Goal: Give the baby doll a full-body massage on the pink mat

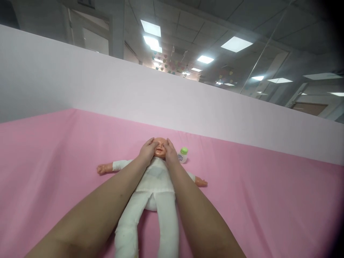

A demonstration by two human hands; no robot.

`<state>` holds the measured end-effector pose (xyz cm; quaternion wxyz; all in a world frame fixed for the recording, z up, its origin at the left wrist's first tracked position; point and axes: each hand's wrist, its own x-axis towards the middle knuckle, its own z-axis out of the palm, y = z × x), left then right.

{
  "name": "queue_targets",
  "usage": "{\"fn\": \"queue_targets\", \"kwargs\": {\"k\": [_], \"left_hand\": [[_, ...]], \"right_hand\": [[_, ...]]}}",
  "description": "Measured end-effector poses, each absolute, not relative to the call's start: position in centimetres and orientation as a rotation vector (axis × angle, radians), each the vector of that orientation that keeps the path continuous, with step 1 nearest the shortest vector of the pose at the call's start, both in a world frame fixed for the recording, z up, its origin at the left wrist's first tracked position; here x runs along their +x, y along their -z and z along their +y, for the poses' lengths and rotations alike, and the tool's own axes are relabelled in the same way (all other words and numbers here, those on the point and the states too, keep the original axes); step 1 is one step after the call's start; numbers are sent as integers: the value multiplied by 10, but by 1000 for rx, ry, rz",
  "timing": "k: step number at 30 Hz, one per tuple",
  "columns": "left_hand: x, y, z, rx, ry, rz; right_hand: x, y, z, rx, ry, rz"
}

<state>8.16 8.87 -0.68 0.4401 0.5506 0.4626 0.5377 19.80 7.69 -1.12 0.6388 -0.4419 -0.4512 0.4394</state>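
A baby doll (pixel 156 179) with a white cloth body lies on its back, its head (pixel 160 152) away from me and its arms spread out. My left hand (pixel 147 150) is cupped round one side of the head, the thumb on the face near the eye. On the other side, my right hand (pixel 171 152) holds the head the same way. The fingers curl behind the head and are partly hidden. Just right of my right hand stands a small clear bottle (pixel 183 157) with a green cap.
A pink sheet (pixel 242 200) with soft folds covers the surface under the doll. Behind it runs a low white wall (pixel 134 96), with glass panels above. Through the glass show lit ceiling panels (pixel 236 44) and doorways.
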Motion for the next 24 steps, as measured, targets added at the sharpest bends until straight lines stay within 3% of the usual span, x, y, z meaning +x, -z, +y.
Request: {"fn": "queue_targets", "kwargs": {"k": [11,24], "left_hand": [[85,12,97,1109,-1490,974],[85,10,105,1022,-1491,1006]], "right_hand": [[204,2,67,-973,-966,-979],[213,13,81,-868,-1209,-836]]}}
